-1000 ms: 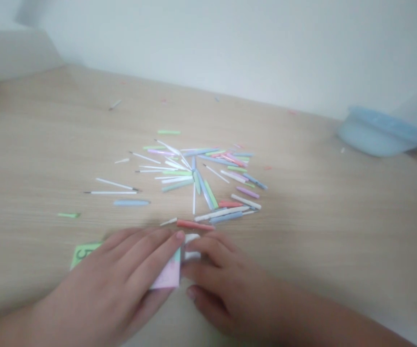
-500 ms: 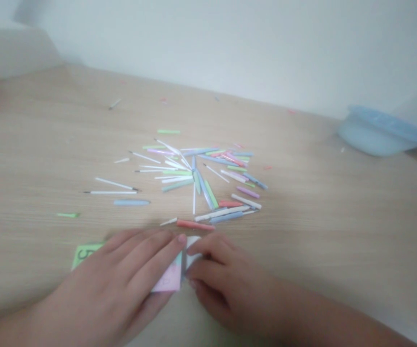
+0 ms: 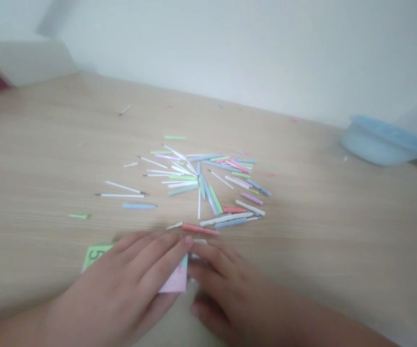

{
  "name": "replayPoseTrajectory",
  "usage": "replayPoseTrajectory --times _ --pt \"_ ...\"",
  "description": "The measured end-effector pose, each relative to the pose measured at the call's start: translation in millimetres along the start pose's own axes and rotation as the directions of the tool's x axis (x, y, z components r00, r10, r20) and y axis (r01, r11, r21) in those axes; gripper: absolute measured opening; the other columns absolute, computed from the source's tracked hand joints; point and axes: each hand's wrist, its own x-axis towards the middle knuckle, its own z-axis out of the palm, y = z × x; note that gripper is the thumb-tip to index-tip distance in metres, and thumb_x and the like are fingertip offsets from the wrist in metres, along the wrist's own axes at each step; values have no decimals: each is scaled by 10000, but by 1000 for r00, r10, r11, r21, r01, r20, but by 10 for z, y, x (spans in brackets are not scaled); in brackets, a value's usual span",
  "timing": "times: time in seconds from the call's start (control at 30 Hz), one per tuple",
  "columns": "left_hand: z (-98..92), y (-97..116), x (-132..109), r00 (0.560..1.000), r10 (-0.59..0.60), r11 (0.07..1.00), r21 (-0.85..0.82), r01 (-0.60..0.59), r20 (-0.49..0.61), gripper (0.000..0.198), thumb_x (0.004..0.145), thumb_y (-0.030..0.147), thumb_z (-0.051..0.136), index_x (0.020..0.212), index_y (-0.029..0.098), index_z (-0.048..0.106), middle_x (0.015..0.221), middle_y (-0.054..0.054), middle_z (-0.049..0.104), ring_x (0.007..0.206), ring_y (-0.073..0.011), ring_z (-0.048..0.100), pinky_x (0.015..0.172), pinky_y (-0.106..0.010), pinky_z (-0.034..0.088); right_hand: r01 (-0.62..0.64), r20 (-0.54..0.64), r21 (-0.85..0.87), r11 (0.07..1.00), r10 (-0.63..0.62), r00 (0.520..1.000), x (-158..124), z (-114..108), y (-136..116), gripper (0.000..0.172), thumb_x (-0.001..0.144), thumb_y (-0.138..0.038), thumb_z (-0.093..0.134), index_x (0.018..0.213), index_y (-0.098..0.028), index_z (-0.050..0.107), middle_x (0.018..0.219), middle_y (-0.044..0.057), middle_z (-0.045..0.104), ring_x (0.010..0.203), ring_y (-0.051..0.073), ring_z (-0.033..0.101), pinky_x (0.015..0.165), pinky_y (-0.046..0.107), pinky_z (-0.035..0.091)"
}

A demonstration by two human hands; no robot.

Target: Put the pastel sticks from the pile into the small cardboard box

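Left hand (image 3: 128, 284) and right hand (image 3: 226, 284) on pink card (image 3: 175, 282), coloured sticks (image 3: 208, 188) beyond

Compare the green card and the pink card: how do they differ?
Colour: the green card is bright green, the pink card pale pink.
Place: the green card pokes out left of the left hand; the pink card shows between it and the right hand.
Print: the green card bears a dark 5-like mark; the pink card's is unreadable.
Both lie flat, partly under the left hand.
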Motion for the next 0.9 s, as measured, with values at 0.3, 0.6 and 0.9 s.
replayPoseTrajectory --times 0.3,0.6,0.9 --pt "-32 27 39 1000 -16 1000 -27 16 -1 431 1007 259 559 1407 102 597 1328 -124 714 1177 -288 642 1050 -433 429 28 -133 102 994 -14 991 -8 14 4 256 952 -151 588 1180 -230 672 1343 87 671 1294 230 626 1172 336 489" --pt "-60 47 100 999 -33 998 -51 31 -43 350 1045 257 517 1330 97 643 1254 -115 731 1166 -261 636 1056 -394 400 52 -105 154 987 -36 994 -18 35 34 526 929 -107 591 1425 -280 588 1391 65 658 1337 211 587 1201 364 457" --pt "-31 44 75 993 -90 996 -16 92 81 359 1066 312 487 1384 198 608 1304 -64 711 1173 -256 649 1029 -419 433 -21 20 110 994 19 1000 32 -60 30 482 946 -160 620 1417 -263 621 1613 54 501 1564 253 356 1316 425 285"
